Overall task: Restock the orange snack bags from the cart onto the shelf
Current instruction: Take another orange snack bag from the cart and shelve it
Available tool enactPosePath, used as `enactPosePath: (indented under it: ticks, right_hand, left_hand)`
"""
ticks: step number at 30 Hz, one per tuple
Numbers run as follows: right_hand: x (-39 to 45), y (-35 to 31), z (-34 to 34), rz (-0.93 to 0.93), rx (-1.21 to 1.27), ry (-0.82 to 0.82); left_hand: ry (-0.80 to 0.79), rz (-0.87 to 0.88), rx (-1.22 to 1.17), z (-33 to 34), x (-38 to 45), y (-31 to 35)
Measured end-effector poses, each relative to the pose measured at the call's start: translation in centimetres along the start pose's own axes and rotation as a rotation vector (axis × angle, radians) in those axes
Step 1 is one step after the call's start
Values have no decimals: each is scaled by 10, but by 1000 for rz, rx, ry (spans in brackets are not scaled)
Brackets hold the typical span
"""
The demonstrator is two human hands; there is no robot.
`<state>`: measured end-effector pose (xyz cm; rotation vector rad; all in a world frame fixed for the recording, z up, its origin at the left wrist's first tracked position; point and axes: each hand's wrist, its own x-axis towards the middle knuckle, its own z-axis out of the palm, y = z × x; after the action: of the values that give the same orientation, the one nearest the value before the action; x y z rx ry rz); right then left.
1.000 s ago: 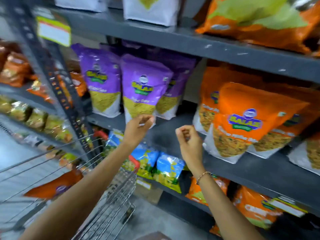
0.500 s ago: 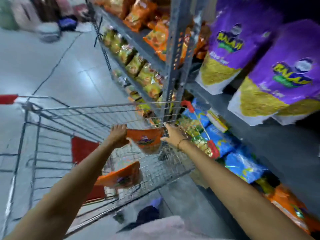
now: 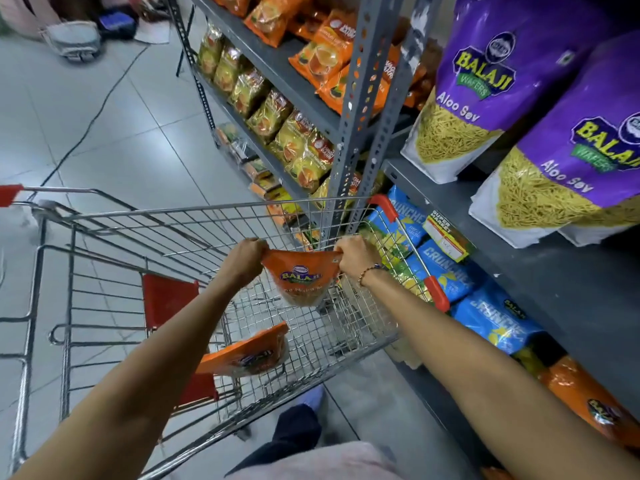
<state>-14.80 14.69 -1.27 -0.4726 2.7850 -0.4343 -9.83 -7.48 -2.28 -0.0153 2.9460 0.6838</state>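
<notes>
An orange Balaji snack bag [image 3: 300,280] hangs upright inside the wire cart [image 3: 104,233], held by its top corners. My left hand [image 3: 246,252] is shut on the bag's left corner and my right hand [image 3: 353,252] is shut on its right corner. A second orange snack bag [image 3: 246,351] lies on its side low in the cart, closer to me. The grey shelf [image 3: 519,258] runs along the right.
Purple Aloo Sev bags [image 3: 485,84] stand on the shelf at upper right. Blue Crunchex bags [image 3: 446,271] fill the tier below, beside the cart's red corner guard [image 3: 434,294]. A grey upright post [image 3: 353,109] stands just beyond the cart. A black cable [image 3: 86,129] crosses the tiled floor.
A second ago both hands were up at the shelf, holding nothing. The view has swung down to the cart, and both hands now grip an orange bag, lifted slightly.
</notes>
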Motion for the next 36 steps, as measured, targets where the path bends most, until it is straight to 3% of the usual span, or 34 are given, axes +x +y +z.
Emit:
enactPosePath:
  ticks: [6, 11, 15, 23, 30, 36]
  right_hand:
    - [-64, 13, -58, 186, 433, 449]
    - [-148, 27, -113, 226, 656, 776]
    - [-214, 49, -151, 255, 765, 1015]
    - [-355, 99, -190, 459, 770, 1472]
    - [-484, 160, -209, 596, 709, 1737]
    - [-572, 228, -228, 720, 660, 1807]
  left_hand:
    - [89, -56, -603, -51, 0, 55]
    - [67, 189, -983, -88, -9, 149]
    - [40, 387, -995, -103, -10, 233]
    - [-176, 742, -1032, -73, -41, 402]
    - [-382, 873, -1060, -16, -121, 532]
    - [-206, 992, -983, 24, -177, 619]
